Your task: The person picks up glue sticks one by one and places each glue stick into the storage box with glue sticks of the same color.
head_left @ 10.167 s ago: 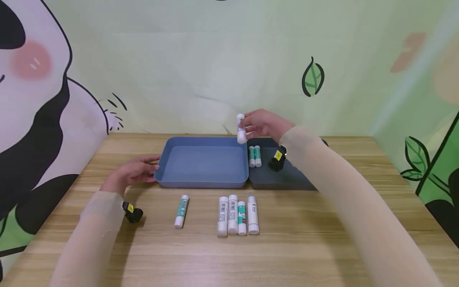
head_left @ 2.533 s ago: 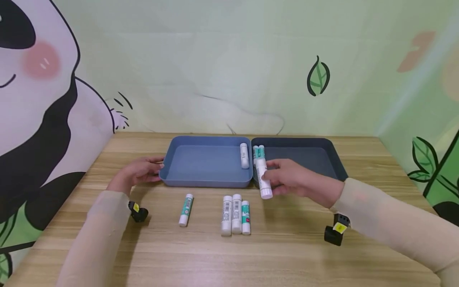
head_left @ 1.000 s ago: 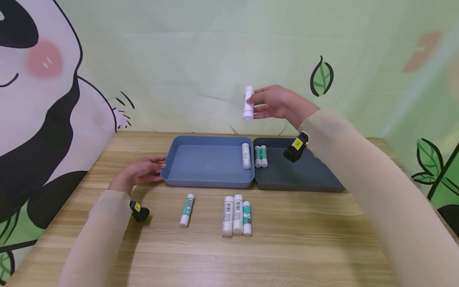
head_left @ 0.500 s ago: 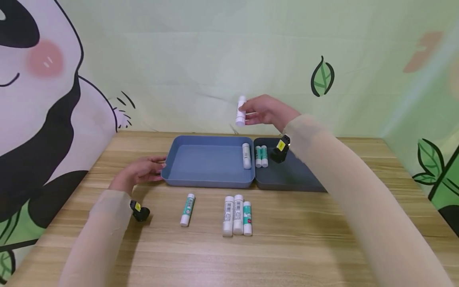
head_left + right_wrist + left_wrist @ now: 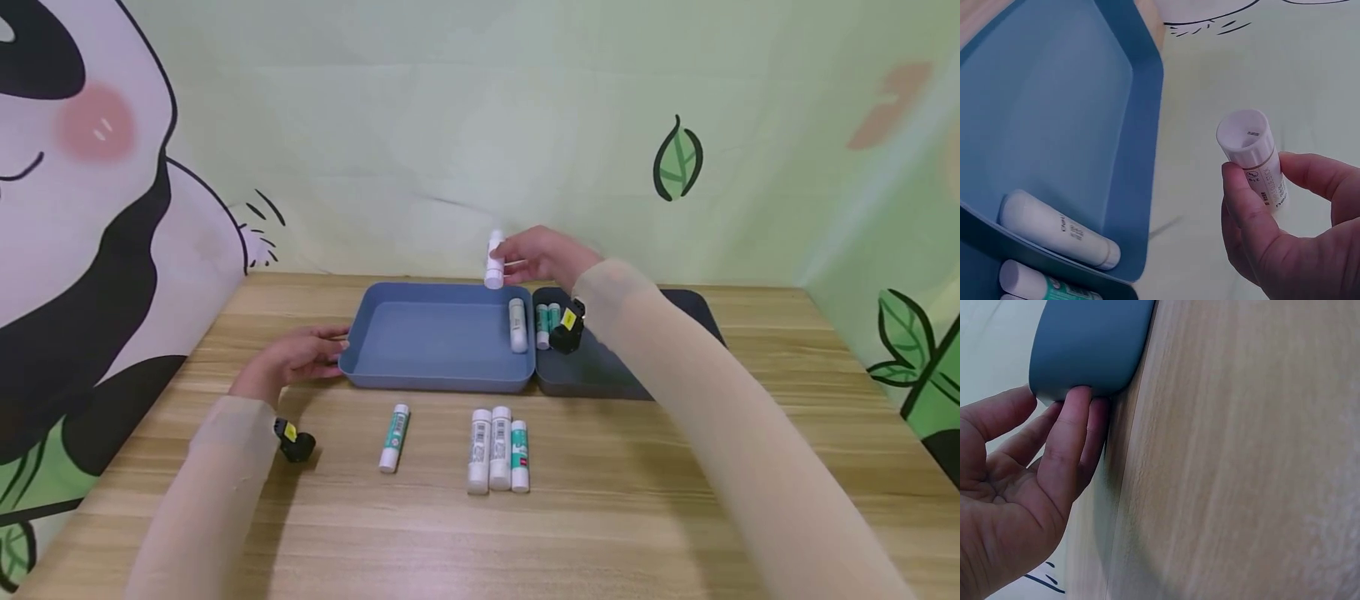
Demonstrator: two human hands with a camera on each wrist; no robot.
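Observation:
My right hand (image 5: 540, 254) pinches a white glue stick (image 5: 494, 260) between thumb and fingers, above the back edge of the blue tray (image 5: 435, 385). The right wrist view shows this glue stick (image 5: 1260, 162) held tilted, its hollow round end toward the camera. Inside the blue tray one white glue stick (image 5: 517, 325) lies along the right wall. My left hand (image 5: 303, 354) rests its fingertips against the tray's left end; up close, the extended fingers (image 5: 1066, 447) touch the outside of the tray wall (image 5: 1091, 350).
A dark grey tray (image 5: 592, 387) adjoins the blue one, with two small green-and-white glue sticks (image 5: 542, 327) at its left. In front lie two large white glue sticks (image 5: 479, 454) beside a small green one (image 5: 520, 457). Another green-labelled glue stick (image 5: 394, 437) lies apart, leftward.
A white glue stick has been laid in the blue tray, and another was picked up from the table row. Over the last second my right hand has lowered it leftward. The left hand stays put.

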